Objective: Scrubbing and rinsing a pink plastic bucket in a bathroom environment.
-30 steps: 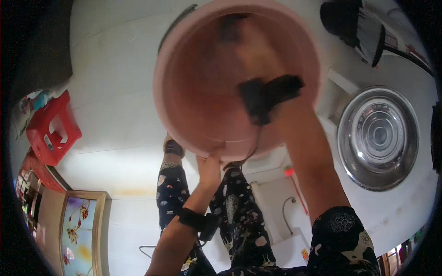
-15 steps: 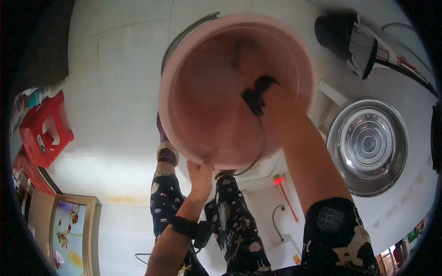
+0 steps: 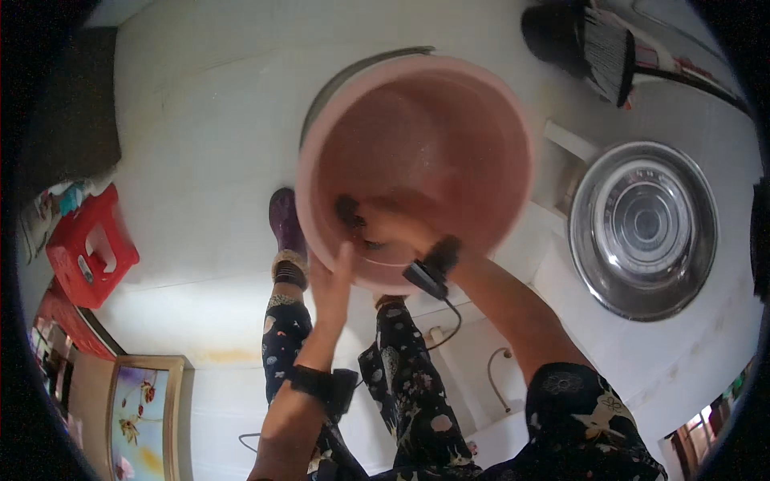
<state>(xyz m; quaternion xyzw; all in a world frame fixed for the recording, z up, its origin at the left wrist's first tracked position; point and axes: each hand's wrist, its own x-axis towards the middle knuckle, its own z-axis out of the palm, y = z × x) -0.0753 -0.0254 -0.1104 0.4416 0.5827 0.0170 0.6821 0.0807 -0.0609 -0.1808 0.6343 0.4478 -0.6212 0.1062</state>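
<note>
I hold a large pink plastic basin [image 3: 433, 136] tilted up in front of me, its wet inside facing the camera. My left hand [image 3: 330, 282] grips the basin's near rim from outside, fingers wrapped on the edge. My right hand [image 3: 385, 226] is inside the basin near its lower rim, closed around a small dark object [image 3: 350, 212] that is blurred and hard to identify. Both wrists wear black bands with a cable. Below the basin I see my patterned trousers and a dark purple shoe [image 3: 285, 220].
A shiny steel bowl [image 3: 643, 226] lies on the white tiled floor to the right. A black brush [image 3: 585, 36] leans at the upper right. A red plastic stool [image 3: 88, 244] stands at left, and a framed picture [image 3: 144, 417] at lower left.
The basin has shifted slightly right and lower in view. My right hand slid from the middle of the basin down to its near rim, close to my left hand.
</note>
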